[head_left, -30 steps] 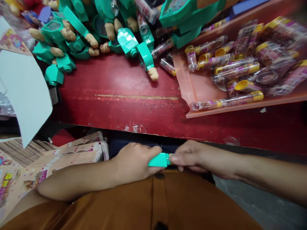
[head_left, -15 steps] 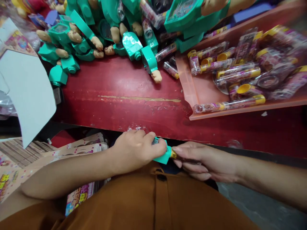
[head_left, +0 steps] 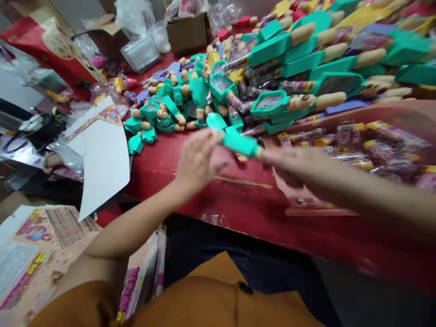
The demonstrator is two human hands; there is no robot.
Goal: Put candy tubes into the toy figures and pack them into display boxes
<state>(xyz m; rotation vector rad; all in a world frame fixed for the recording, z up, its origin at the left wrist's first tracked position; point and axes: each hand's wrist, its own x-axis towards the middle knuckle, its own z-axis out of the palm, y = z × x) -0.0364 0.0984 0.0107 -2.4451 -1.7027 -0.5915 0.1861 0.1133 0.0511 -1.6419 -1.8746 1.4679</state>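
A teal plastic toy piece (head_left: 240, 144) hangs above the red table (head_left: 218, 200), between my two hands. My right hand (head_left: 289, 161) reaches in from the right and grips the piece's right end, though it is smeared by motion. At the piece's left end is my left hand (head_left: 197, 159), with its fingertips on or just beside it; blur hides whether they grip. Both hands are above the table's middle, just in front of a heap of teal toy parts (head_left: 170, 104).
An orange tray (head_left: 391, 111) with several yellow-capped tubes lies at the right. More teal toys (head_left: 306, 50) are piled behind it. A bent white card (head_left: 105, 159) stands at the left, printed cards (head_left: 30, 240) are stacked lower left, and a cardboard box (head_left: 189, 32) sits at the back.
Both hands have risen from my lap at the table's front edge to above the table, carrying the teal piece forward. The view has tilted up and shows the far side of the table.
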